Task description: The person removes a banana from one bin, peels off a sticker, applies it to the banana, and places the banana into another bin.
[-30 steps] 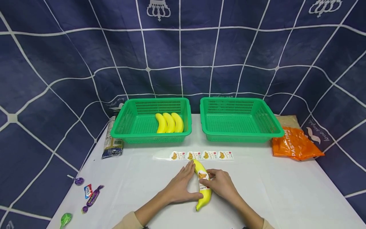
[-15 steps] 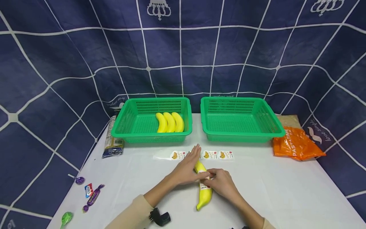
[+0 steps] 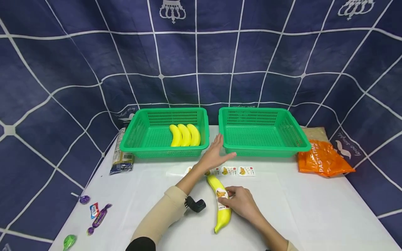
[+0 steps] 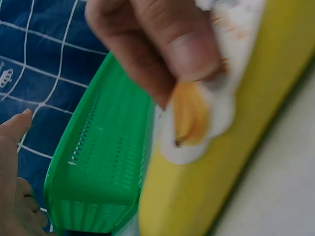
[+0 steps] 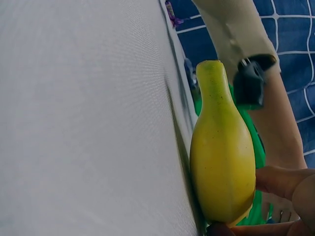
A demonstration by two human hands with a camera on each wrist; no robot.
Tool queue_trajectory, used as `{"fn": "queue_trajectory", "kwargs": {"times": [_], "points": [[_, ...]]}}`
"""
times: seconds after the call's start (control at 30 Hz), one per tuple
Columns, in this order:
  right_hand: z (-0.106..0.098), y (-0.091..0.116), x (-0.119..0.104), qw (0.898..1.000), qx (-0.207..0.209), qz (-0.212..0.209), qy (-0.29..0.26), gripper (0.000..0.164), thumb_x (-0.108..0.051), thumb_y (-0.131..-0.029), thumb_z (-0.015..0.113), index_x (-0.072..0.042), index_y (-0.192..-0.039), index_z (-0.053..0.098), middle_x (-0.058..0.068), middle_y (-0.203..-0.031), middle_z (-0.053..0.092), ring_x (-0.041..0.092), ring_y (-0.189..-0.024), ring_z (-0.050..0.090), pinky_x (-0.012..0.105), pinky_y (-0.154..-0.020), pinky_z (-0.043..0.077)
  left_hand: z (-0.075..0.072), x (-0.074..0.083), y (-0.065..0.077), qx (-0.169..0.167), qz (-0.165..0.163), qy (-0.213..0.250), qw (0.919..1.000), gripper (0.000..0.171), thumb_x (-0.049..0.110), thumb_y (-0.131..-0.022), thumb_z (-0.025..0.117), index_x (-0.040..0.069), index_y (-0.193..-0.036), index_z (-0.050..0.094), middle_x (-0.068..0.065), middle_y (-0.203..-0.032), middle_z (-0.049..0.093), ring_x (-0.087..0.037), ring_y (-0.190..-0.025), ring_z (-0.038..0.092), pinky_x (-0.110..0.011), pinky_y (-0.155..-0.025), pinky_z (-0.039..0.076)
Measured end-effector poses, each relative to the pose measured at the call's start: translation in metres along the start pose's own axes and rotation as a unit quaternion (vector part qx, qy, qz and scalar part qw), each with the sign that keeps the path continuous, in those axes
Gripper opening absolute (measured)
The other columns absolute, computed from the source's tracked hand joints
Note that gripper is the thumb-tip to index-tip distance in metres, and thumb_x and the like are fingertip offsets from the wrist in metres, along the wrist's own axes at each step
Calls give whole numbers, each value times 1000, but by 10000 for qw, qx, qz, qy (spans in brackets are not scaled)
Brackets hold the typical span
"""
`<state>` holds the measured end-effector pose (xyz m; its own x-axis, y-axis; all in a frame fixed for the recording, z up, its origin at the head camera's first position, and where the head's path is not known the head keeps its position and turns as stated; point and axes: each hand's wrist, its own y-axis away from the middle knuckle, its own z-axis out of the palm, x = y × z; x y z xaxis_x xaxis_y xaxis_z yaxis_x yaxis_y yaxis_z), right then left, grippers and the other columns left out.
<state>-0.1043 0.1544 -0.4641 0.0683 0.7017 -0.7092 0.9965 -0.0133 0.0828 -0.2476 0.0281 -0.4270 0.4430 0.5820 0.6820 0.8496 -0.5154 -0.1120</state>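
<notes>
A yellow banana [image 3: 223, 219] lies on the white table, bearing a white label [image 3: 222, 200] with a banana picture. My right hand [image 3: 243, 203] holds it from the right, thumb over the label and fingers along the far side. In the left wrist view a thumb [image 4: 192, 54] presses on the label [image 4: 189, 128]. My left hand [image 3: 214, 155] reaches forward above the table, fingers extended and thumb spread, holding nothing. It overlaps the left basket's near right corner in the head view. Beneath its wrist runs a strip of banana labels [image 3: 232, 171], partly covered by the arm.
The left green basket [image 3: 163, 151] holds 3 bananas [image 3: 185, 135]; a second green basket [image 3: 267, 150] stands right of it. A dark packet [image 3: 121, 158] lies at far left, an orange pasta bag [image 3: 323, 160] at far right. Wrapped candies [image 3: 99, 218] lie front left.
My left hand has left the banana and moved forward over the label strip toward the baskets. My right hand stays on the banana, whose far end has swung slightly left.
</notes>
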Motion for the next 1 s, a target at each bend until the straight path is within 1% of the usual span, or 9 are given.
{"fn": "queue_trajectory", "kwargs": {"times": [0.1,0.2,0.33,0.43,0.53,0.67,0.8,0.9,1.0], "points": [[0,0,0,10000,-21,-13,22,50,-34,-72,83,-2,-108,73,-3,-78,72,7,-70,60,26,-63,49,-1,0,-15,130,-91,48,9999,100,62,-89,55,5,-156,7,-11,-166,-1,-28,-153,4,-51,-124,15],[0,1,-1,9999,-30,-28,101,50,-34,-72,83,-2,-108,73,-2,-80,71,8,-70,58,25,-60,48,1,-1,-28,278,-181,70,9994,101,63,-89,55,3,-156,8,-13,-165,0,-28,-153,4,-53,-122,19],[0,2,-3,9997,-22,-30,231,50,-36,-71,82,-3,-108,73,-2,-81,69,8,-69,56,24,-59,46,6,-4,-40,397,-361,156,9984,101,64,-89,54,3,-156,9,-11,-166,-1,-24,-153,1,-51,-122,21],[-1,4,-4,9995,-17,-85,305,50,-35,-71,82,-3,-108,73,-1,-82,70,8,-69,55,24,-59,45,8,-5,-47,446,-448,281,9976,99,63,-90,54,5,-156,9,-8,-166,-2,-23,-154,1,-52,-122,20],[-2,6,-5,9991,-53,-169,377,50,-34,-72,82,-2,-108,73,1,-83,70,9,-67,54,24,-57,43,9,-4,-51,436,-481,402,9971,98,63,-89,54,7,-157,9,-5,-166,-3,-28,-153,9,-53,-121,23],[-2,7,-5,9986,-238,-237,402,50,-33,-74,80,1,-111,72,4,-85,71,9,-64,52,23,-56,42,10,-4,-54,213,-550,545,9968,103,64,-88,56,11,-157,2,0,-166,-12,-34,-150,21,-53,-117,32],[-2,8,-6,9980,-365,-338,378,51,-33,-75,80,1,-111,71,3,-85,70,9,-63,52,22,-55,42,11,-5,-55,73,-572,734,9956,110,61,-85,62,12,-156,-6,1,-164,-20,-33,-150,19,-52,-116,34],[-3,6,-5,9978,-369,-409,363,46,-33,-74,81,-2,-108,73,-1,-80,68,8,-62,51,20,-54,41,12,-7,-56,137,-525,878,9947,113,58,-84,66,13,-156,-8,0,-164,-20,-31,-151,15,-50,-118,32],[-4,4,-4,9981,-396,-361,306,44,-33,-73,82,-3,-104,74,-5,-77,67,7,-63,52,20,-56,43,14,-9,-58,210,-468,1043,9932,116,56,-81,70,14,-156,-8,0,-165,-17,-29,-152,11,-49,-120,28]]}}
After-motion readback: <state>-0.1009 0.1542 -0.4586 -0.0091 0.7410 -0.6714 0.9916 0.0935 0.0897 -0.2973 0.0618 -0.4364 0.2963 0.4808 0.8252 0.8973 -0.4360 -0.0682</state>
